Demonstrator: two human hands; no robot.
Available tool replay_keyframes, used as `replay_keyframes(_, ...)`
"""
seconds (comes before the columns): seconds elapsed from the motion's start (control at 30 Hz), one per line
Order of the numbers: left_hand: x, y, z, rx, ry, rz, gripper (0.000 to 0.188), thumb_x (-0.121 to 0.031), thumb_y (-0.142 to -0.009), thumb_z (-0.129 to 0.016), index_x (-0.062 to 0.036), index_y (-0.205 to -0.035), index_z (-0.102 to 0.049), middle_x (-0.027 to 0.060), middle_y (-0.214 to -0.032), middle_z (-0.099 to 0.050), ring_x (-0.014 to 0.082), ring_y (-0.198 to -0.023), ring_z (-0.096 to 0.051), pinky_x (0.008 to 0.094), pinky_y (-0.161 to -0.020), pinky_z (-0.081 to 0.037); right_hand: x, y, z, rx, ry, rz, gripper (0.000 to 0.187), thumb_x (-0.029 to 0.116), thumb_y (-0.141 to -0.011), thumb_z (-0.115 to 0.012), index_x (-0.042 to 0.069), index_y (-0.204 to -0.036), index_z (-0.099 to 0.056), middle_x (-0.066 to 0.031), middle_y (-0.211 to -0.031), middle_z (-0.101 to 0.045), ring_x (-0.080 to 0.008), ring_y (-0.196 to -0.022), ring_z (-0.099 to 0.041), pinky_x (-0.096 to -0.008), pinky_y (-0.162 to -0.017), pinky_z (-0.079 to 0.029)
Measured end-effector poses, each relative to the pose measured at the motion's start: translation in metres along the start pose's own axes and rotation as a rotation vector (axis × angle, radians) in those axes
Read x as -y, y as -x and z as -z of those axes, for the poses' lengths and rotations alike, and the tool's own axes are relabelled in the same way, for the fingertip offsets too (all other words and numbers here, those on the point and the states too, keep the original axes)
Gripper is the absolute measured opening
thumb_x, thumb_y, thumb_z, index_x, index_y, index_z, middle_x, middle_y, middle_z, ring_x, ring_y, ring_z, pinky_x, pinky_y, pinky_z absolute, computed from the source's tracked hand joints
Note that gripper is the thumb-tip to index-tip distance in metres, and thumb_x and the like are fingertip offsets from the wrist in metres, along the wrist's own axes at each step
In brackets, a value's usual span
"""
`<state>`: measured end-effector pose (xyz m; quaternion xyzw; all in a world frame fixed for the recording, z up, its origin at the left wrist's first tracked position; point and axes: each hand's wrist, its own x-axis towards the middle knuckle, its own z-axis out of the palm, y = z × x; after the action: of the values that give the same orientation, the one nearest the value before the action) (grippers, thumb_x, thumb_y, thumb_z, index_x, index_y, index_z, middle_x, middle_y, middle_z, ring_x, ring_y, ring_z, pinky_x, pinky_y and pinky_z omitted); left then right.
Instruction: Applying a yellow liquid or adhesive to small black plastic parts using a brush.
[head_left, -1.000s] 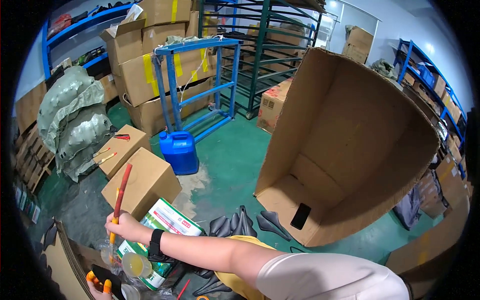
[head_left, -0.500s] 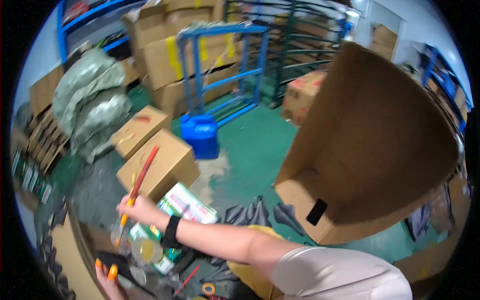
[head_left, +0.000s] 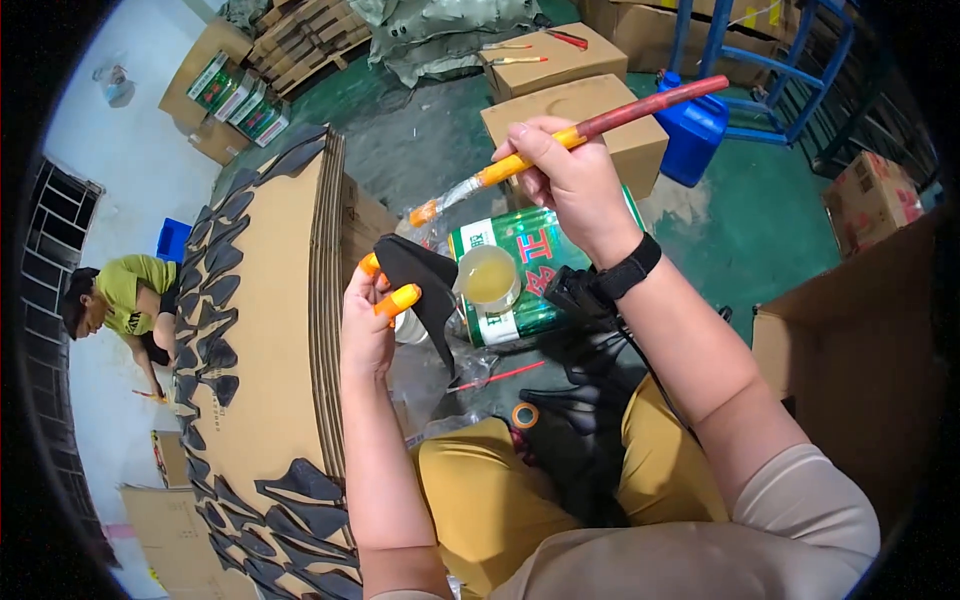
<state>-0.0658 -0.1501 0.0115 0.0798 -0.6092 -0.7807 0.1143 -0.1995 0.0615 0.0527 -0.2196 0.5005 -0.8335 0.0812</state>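
A thin, black, curved sheet piece [head_left: 425,285] is held by my left hand [head_left: 368,335], its orange-covered fingertips closed on the upper edge and the pointed end hanging down. My right hand [head_left: 575,180] grips a paintbrush [head_left: 640,108] with a red and yellow handle. Its orange-tinted bristles point down to the left, above the black piece and apart from it. Just right of that piece, a clear cup [head_left: 490,278] of yellowish liquid rests on a large green and white tin [head_left: 545,300]. A dark band circles my right wrist.
Many similar black pieces [head_left: 300,490] lie on stacked cardboard [head_left: 285,330] at left, where another person [head_left: 140,300] crouches with a brush. Beyond my right hand stand cardboard boxes [head_left: 565,65] and a blue jerrycan [head_left: 692,130]. A large open carton [head_left: 850,330] is at right.
The view has swung left, bringing the cardboard stack and the other person into sight. My left hand now shows fully with the black piece; my right hand still holds the brush.
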Motion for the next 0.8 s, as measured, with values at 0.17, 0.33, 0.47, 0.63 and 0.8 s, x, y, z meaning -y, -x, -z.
replay_keyframes(0.17,-0.001,-0.002,-0.002,0.027,-0.044,0.007,0.047,0.011,-0.070,-0.063,-0.0030,-0.114,-0.052,0.0064,-0.104,-0.062,0.0156,-0.098,-0.059,0.0275,-0.088,-0.046,0.004,0.002,-0.007,0.050,-0.016,0.012,0.026,0.025,-0.088,-0.058,0.003,-0.074,-0.064,0.0035,-0.055,-0.050,-0.0024,-0.046,-0.043,-0.0166,-0.042,-0.032)
replay_keyframes(0.33,0.001,-0.002,-0.005,0.012,-0.039,0.000,0.047,0.012,-0.070,-0.064,-0.0032,-0.113,-0.052,0.0060,-0.104,-0.061,0.0155,-0.098,-0.059,0.0274,-0.088,-0.046,-0.003,0.004,-0.012,0.093,0.020,0.051,0.025,0.023,-0.087,-0.059,0.003,-0.073,-0.063,0.0031,-0.054,-0.049,-0.0030,-0.045,-0.042,-0.0174,-0.042,-0.031)
replay_keyframes(0.47,0.000,-0.001,-0.002,-0.002,-0.045,0.017,0.047,0.012,-0.070,-0.064,-0.0039,-0.113,-0.053,0.0053,-0.103,-0.061,0.0150,-0.097,-0.059,0.0272,-0.088,-0.046,-0.002,0.005,-0.004,0.136,0.140,0.077,0.024,0.022,-0.086,-0.059,0.002,-0.071,-0.062,0.0028,-0.054,-0.049,-0.0035,-0.045,-0.042,-0.0191,-0.042,-0.030)
replay_keyframes(0.63,0.003,-0.003,0.001,0.006,-0.031,0.023,0.046,0.011,-0.070,-0.064,-0.0042,-0.112,-0.053,0.0058,-0.105,-0.061,0.0149,-0.098,-0.059,0.0274,-0.088,-0.046,0.005,0.005,-0.004,0.116,0.142,0.065,0.024,0.021,-0.085,-0.059,0.001,-0.071,-0.062,0.0021,-0.054,-0.051,-0.0042,-0.047,-0.043,-0.0213,-0.043,-0.032)
replay_keyframes(0.8,0.003,-0.004,-0.003,0.015,-0.026,0.014,0.047,0.011,-0.071,-0.064,-0.0043,-0.114,-0.052,0.0060,-0.106,-0.061,0.0152,-0.099,-0.058,0.0278,-0.089,-0.046,0.000,0.007,-0.013,0.116,0.133,0.104,0.023,0.020,-0.085,-0.059,0.001,-0.073,-0.062,0.0020,-0.054,-0.051,-0.0059,-0.049,-0.046,-0.0227,-0.046,-0.035)
